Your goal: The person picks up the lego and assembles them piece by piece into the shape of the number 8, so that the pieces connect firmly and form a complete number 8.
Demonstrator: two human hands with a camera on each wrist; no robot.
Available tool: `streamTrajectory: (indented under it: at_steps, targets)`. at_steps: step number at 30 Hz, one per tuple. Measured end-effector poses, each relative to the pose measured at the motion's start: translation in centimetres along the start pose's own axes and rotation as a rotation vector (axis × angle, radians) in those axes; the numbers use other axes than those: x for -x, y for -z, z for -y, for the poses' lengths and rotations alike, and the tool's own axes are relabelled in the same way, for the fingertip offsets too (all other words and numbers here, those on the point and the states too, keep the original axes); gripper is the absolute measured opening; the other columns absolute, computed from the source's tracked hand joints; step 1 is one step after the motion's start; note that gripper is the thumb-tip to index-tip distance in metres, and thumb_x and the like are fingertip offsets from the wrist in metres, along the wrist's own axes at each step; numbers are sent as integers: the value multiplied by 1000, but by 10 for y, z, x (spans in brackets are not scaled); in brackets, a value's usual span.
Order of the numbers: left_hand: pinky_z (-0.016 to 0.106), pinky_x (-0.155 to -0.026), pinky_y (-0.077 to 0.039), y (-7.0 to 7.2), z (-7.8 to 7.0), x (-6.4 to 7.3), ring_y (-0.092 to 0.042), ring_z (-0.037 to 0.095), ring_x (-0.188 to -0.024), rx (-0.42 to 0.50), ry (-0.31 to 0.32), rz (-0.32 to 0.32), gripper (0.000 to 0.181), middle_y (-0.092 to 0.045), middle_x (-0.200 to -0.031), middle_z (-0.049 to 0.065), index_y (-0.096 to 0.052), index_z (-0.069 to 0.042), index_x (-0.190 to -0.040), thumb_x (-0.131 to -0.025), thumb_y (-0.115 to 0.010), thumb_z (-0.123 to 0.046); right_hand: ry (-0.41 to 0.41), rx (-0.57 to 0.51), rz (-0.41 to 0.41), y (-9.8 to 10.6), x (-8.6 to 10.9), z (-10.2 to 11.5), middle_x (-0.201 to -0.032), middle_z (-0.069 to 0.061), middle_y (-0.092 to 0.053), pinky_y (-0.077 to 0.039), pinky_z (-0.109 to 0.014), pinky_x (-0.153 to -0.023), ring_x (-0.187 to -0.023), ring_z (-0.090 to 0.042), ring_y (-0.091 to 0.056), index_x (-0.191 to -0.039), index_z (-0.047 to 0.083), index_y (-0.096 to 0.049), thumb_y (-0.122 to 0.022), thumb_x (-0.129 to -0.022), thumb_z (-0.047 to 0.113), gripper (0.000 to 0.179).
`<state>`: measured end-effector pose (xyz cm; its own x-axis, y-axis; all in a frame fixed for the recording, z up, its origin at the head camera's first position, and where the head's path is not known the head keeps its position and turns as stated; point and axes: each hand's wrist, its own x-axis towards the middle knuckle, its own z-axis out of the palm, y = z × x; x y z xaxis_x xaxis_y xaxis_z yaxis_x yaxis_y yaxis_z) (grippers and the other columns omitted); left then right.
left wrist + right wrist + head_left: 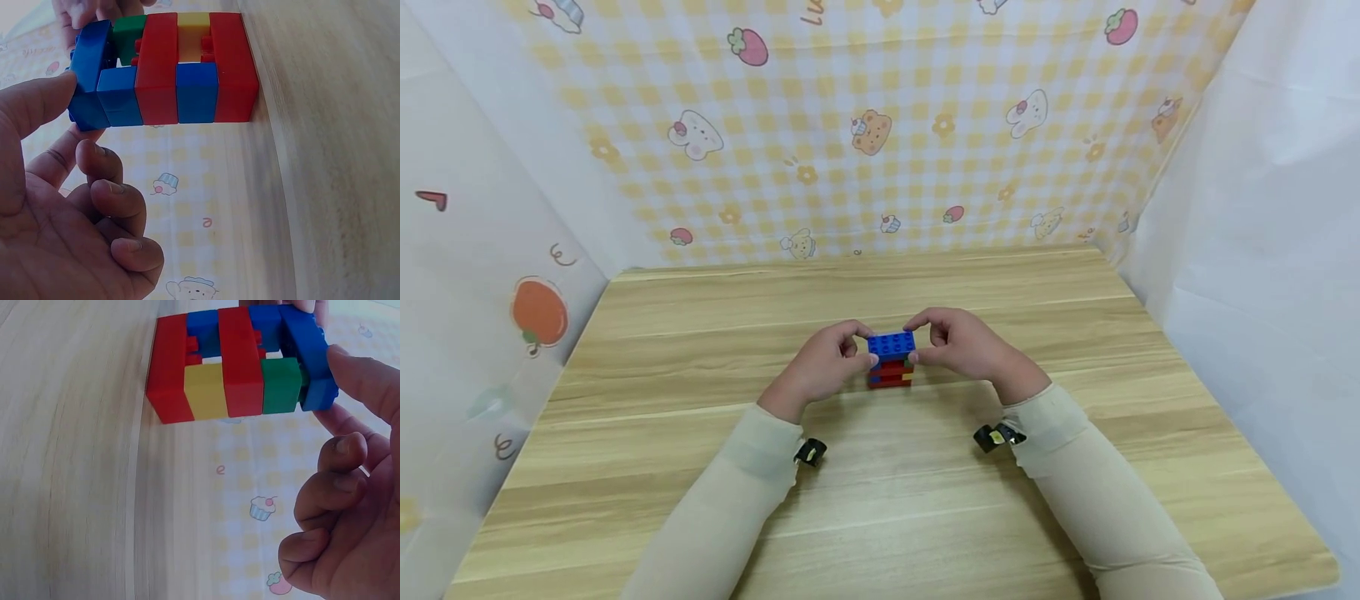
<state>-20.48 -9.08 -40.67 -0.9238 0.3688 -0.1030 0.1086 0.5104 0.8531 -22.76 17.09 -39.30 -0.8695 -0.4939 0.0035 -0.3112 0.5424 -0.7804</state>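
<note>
A long blue toy brick [892,344] with studs on top lies across a small stack of bricks. My left hand [822,365] pinches its left end between thumb and forefinger, and my right hand [968,343] pinches the right end likewise. Below it, in the left wrist view, stand a small blue brick [119,97] and a green brick [128,39]. Two long red bricks [242,381] form further layers, with a yellow brick [205,391] and another small blue brick [197,94] between them. The right wrist view shows a narrow gap between the green brick and the long blue one.
The stack stands on a wood-grain table [887,517]. Behind is a yellow checked cloth [910,158] with cartoon prints; pale sheets [1262,250] hang at the sides. Each sleeve carries a black wrist strap [811,452].
</note>
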Motion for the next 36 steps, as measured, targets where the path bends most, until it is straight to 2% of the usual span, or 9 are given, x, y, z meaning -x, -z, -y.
streamTrajectory:
  at_steps: [7, 19, 36]
  targets:
    - [33, -60, -38, 1, -2, 1, -45, 20, -63, -7, 13, 9, 31, -50, -83, 4, -66, -18, -131, -103, -70, -28, 2, -13, -21, -2, 0, 3, -67, 1, -44, -36, -28, -56, -58, -17, -41, -118, 9, -74, -83, -92, 12, 28]
    - [34, -61, -39, 2, -4, 0, -46, 20, -64, -33, 15, 21, 31, -49, -84, 4, -65, -17, -131, -103, -69, -28, -5, -18, -8, -1, 1, 3, -68, 1, -44, -37, -28, -57, -59, -17, -41, -118, 6, -74, -83, -92, 12, 29]
    - [33, -60, -39, 7, -6, -3, -48, 21, -66, -53, 44, 45, 33, -51, -88, 5, -65, -18, -132, -102, -70, -30, -19, 11, -12, -3, 0, 1, -69, -1, -47, -39, -29, -57, -60, -18, -43, -120, 9, -74, -82, -93, 14, 28]
